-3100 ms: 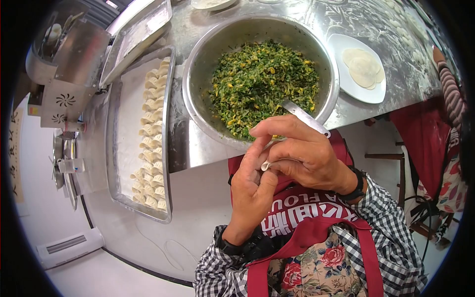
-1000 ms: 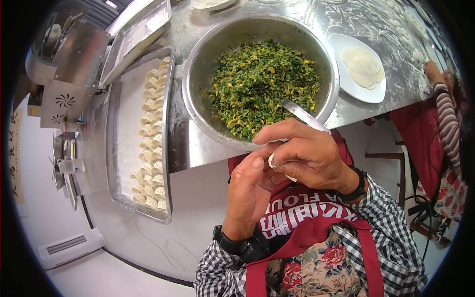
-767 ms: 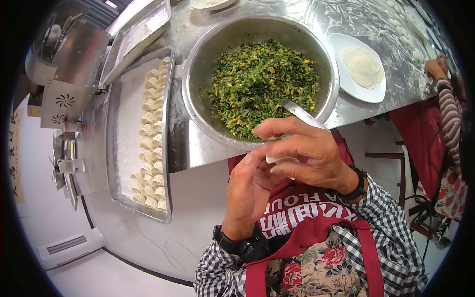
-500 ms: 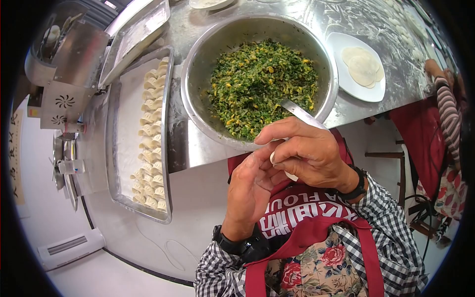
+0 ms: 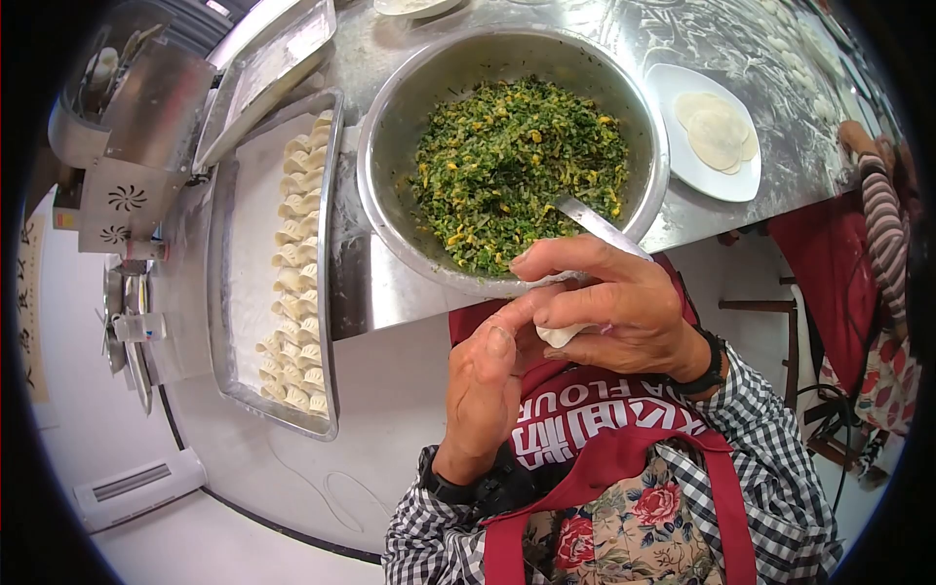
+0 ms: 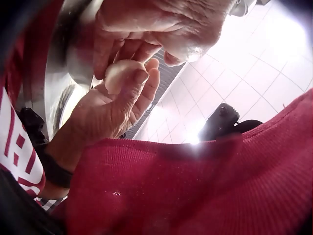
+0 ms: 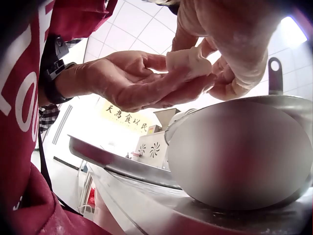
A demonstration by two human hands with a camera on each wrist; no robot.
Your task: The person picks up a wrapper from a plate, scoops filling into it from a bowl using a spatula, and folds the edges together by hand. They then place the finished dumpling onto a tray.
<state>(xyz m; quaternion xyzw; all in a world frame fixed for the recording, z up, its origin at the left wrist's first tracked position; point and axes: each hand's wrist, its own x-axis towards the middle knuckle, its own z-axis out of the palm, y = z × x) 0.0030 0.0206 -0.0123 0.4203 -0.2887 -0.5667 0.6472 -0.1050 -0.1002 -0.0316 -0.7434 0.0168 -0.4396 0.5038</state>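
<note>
A pale dough dumpling (image 5: 561, 334) is held up between both hands, just off the table's near edge. My right hand (image 5: 619, 307) pinches it, index finger above and thumb below. In the left wrist view, the right thumb lies across the dumpling's smooth side (image 6: 120, 76). My left hand (image 5: 485, 390) cups it from the other side; in the right wrist view, the dumpling (image 7: 188, 61) sits on its fingers, thumb at the near edge. Beyond the hands stands a large steel bowl (image 5: 390, 234) of chopped green and yellow filling (image 5: 522, 166).
A metal utensil handle (image 5: 603, 229) leans over the bowl's rim, partly behind the right hand. Left of the bowl, a tray (image 5: 249, 263) carries a long row of pleated dumplings (image 5: 297, 258). Round wrappers (image 5: 717, 136) lie on a white plate (image 5: 673, 97). Another person's arm (image 5: 877, 210) is at right.
Over the last half second the dumpling has turned, showing more of its side below the right index finger. The right hand has shifted slightly right, and the left thumb has moved. Tray and bowl stay put.
</note>
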